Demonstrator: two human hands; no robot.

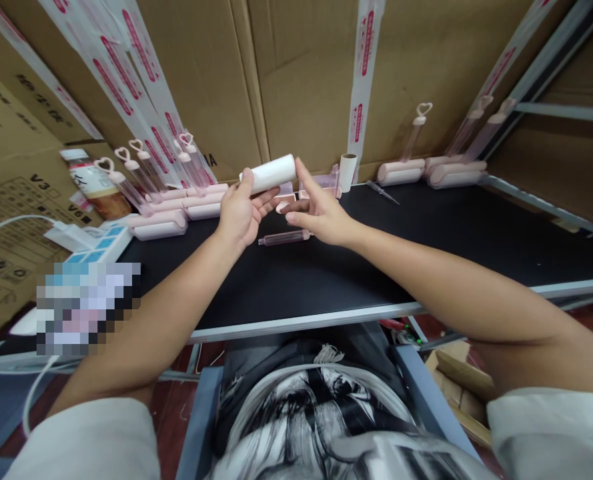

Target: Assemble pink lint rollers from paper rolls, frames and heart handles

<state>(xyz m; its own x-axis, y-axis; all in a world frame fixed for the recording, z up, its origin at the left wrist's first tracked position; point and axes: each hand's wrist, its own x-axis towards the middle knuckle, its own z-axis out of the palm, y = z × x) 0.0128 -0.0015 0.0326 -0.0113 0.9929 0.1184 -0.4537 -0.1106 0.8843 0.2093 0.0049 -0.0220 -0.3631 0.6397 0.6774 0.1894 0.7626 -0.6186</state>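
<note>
My left hand (239, 208) is closed around one end of a white paper roll (273, 173), which I hold tilted above the black table. My right hand (326, 210) has its fingers apart, and the index fingertip is at the roll's far end. Behind my hands lie pink parts (321, 193) of a lint roller, partly hidden by the fingers. A clear pinkish handle tube (283, 238) lies on the table below my hands. A second white roll with a cardboard core (347, 173) stands upright at the back.
Several pink lint rollers with heart-ended handles stand at the left (159, 225) and right (401, 172) back. A small screwdriver-like tool (383, 192) lies right of centre. At the left are a bottle (96, 183), a power strip (106, 243) and a pixelated area. Cardboard (301, 80) walls the back.
</note>
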